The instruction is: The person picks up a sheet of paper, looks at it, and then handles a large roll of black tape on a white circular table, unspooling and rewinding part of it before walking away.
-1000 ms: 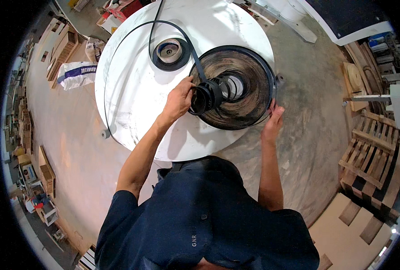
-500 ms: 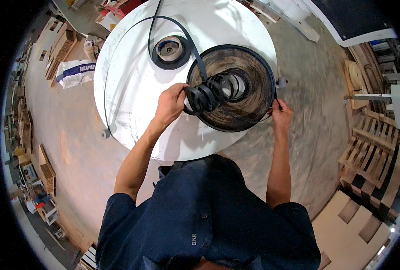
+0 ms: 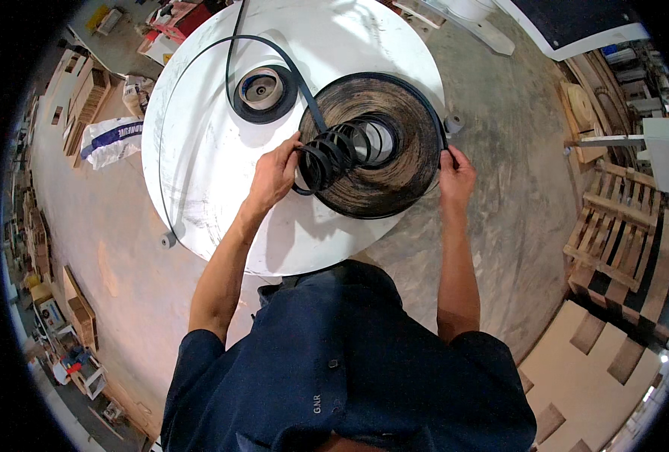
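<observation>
A big roll of black edge-banding strip (image 3: 417, 169) lies flat on a round white table (image 3: 199, 162), its wound face streaked brown. Loose spiral turns of black strip (image 3: 333, 153) rise from its middle and lean toward my left. My left hand (image 3: 276, 175) is closed on the near end of these turns, thumb and fingers on the edge. At the roll's right rim, my right hand (image 3: 457, 173) pinches the outer strip. A smaller black roll (image 3: 285, 105) with a pale core sits farther back. One strip loops from the spiral over the table's left side.
Grey castor-like knobs (image 3: 167, 240) show at the table's edge. A white and blue bag (image 3: 112, 141) lies on the floor at left beside stacked boards (image 3: 87, 103). Wooden pallets (image 3: 613, 226) and flat board (image 3: 591, 377) are at right.
The whole view has shifted, so table and rolls sit further left. My right hand has moved slightly up along the roll's rim. My left hand still grips the spiral turns.
</observation>
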### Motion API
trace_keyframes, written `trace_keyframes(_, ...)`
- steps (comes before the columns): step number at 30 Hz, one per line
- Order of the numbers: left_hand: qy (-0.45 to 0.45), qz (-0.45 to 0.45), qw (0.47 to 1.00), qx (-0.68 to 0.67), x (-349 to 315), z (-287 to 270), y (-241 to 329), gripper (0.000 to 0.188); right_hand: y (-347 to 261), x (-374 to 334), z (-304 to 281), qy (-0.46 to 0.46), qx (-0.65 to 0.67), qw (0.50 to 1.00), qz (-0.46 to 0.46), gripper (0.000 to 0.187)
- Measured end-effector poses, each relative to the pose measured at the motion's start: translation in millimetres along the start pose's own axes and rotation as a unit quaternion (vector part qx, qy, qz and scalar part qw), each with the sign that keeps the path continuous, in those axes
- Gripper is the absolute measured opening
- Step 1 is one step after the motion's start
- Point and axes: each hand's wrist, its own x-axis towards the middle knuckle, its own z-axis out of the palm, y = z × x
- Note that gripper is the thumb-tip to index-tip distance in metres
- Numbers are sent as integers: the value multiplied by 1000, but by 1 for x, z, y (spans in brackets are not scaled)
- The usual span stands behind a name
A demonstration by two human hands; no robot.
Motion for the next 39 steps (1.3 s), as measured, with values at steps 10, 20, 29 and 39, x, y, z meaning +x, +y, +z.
trace_keyframes(10,58,117,986,105,-33,1,9,23,-25,21,-8,-105,33,994,-26,52)
trace_keyframes(20,-48,205,958,197,-38,11,6,42,-2,15,6,-67,-14,997,-37,50)
trace_keyframes(29,-64,237,952,184,14,-20,-6,33,-2,-74,-22,-47,-100,972,-205,41)
trace_keyframes(39,-87,241,941,222,-39,1,4,22,5,-67,10,-89,-394,835,-374,45)
